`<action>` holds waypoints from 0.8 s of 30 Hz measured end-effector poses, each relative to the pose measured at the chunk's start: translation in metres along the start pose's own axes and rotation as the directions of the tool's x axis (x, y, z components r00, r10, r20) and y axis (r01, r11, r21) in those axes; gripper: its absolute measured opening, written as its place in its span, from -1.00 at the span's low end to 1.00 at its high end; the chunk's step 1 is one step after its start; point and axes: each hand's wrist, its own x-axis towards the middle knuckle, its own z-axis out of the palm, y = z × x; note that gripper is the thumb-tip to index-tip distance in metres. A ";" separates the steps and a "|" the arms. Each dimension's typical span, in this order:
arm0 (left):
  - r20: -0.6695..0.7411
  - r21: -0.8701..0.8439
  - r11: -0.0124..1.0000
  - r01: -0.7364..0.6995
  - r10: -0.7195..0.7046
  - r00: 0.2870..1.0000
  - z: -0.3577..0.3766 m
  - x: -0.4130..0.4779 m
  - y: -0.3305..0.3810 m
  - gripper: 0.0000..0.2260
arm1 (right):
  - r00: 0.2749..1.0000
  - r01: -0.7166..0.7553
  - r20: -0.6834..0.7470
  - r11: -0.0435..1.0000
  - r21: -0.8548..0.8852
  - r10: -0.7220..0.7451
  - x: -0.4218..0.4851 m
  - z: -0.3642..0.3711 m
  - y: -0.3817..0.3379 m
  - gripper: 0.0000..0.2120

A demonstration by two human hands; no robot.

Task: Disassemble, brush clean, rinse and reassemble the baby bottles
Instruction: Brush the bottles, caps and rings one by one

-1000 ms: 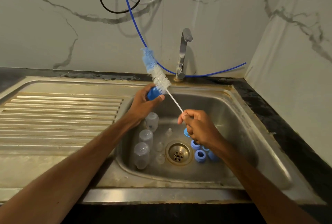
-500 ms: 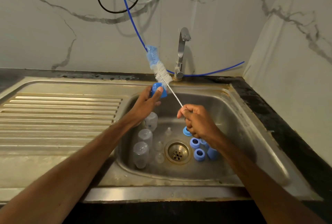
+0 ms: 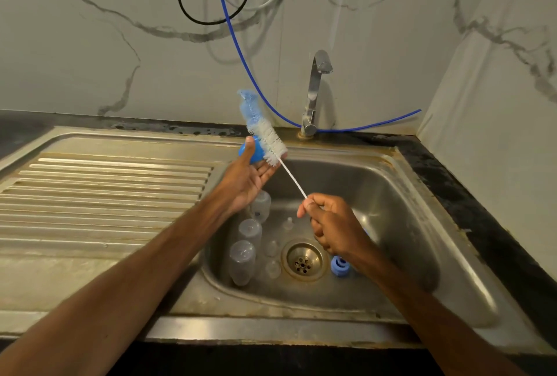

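Brush [image 3: 265,134]: slants up-left, bristles high.
Left hand [image 3: 245,183]: you grip a blue cap [image 3: 253,155] against the bristles.
Right hand [image 3: 331,225]: you pinch its wire handle.

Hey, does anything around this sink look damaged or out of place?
Brown, rust-like staining surrounds the tap and runs along the sink rim. A black cable and blue tube dangle loose on the wall above.

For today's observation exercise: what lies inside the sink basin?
Three clear bottle bodies, small clear teats, the drain, a blue collar ring. The right hand hides anything beyond that ring.
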 end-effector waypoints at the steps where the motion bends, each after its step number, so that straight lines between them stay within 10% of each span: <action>1: 0.005 0.046 0.999 0.004 -0.004 1.000 0.002 0.000 -0.004 -0.51 | 1.000 0.005 -0.013 1.000 0.004 -0.005 0.004 -0.001 -0.002 -0.73; 14: -0.028 0.347 0.934 -0.089 0.105 0.994 0.013 -0.004 -0.016 -0.56 | 0.993 0.016 -0.114 1.000 0.001 -0.016 0.026 -0.012 -0.004 -0.73; 24: 0.222 0.946 0.210 -0.247 0.136 0.966 0.005 -0.005 -0.038 -0.51 | 0.862 0.358 -0.268 0.891 -0.277 -0.430 0.030 -0.064 0.006 -0.77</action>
